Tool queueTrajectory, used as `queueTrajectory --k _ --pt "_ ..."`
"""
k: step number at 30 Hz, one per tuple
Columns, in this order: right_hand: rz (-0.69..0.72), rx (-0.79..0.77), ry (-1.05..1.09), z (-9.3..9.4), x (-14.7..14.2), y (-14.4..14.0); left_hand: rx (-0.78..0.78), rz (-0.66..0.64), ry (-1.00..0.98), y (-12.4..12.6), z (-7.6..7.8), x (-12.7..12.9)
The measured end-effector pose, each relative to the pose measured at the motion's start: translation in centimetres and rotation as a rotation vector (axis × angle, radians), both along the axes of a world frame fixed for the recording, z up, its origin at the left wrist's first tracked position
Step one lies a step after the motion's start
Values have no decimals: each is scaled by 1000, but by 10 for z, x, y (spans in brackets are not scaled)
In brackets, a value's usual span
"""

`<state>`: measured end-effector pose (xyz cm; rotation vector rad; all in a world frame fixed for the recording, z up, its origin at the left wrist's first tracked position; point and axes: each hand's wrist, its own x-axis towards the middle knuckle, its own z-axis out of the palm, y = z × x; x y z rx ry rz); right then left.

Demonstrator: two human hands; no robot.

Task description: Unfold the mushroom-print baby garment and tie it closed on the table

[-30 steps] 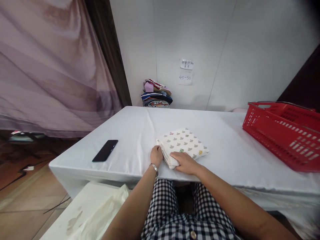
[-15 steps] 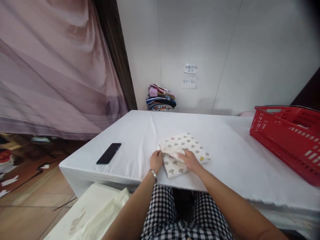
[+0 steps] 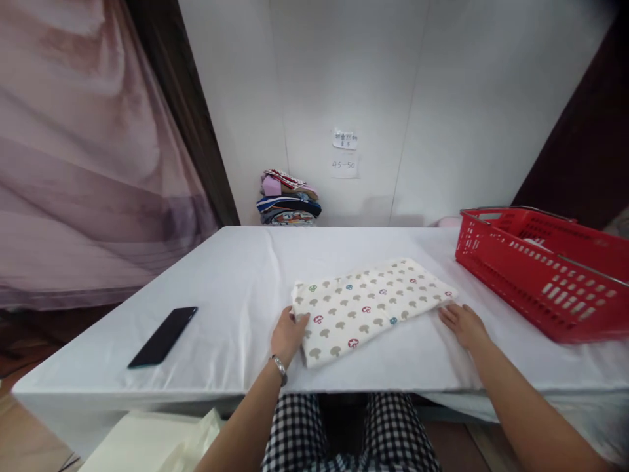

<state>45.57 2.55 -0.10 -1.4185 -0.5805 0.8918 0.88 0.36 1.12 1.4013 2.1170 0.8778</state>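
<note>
"Wall at the back, right? Talk me through it from your distant seat."

"It's pale, and it fills the upper part of my feed. On the left a pinkish curtain hangs in loose folds. Below them spreads the white-covered table."

"What's on it?"

"A red basket at the right end, with something white showing inside. Left of that I have the mushroom-print cloth, lying flat and slantwise towards the table's front edge, between both hands. Past the far edge sits a stack of fabrics."

"And the grip?"

"My left hand has its thumb over the cloth's left edge; whether the fingers pinch from below, I can't make out. My right hand is palm down by the right-hand corner, fingers loosely curved; I can't see whether they've got hold."

"Anything smaller?"

"A black phone, flat on the table, well left of the cloth. Smallest, a silvery bracelet around my left wrist."
</note>
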Motion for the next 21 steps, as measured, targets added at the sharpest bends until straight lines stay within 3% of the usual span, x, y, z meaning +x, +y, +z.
queueTrajectory --k 3,7,11,13,17,21 --pt "-20 -5 128 -10 -17 -12 -75 -9 15 11 2 6" --pt "42 -64 70 3 -33 -8 -36 -28 -36 28 12 5" --pt "190 -101 -4 3 -45 -12 176 66 81 48 40 -26" --pt "317 -126 -53 -3 -51 -18 203 144 182 57 47 -51" --pt "400 -57 -185 -12 -59 -25 -116 69 287 63 32 -94" --pt "350 62 -280 -4 -63 -7 -138 65 323 60 18 -102"
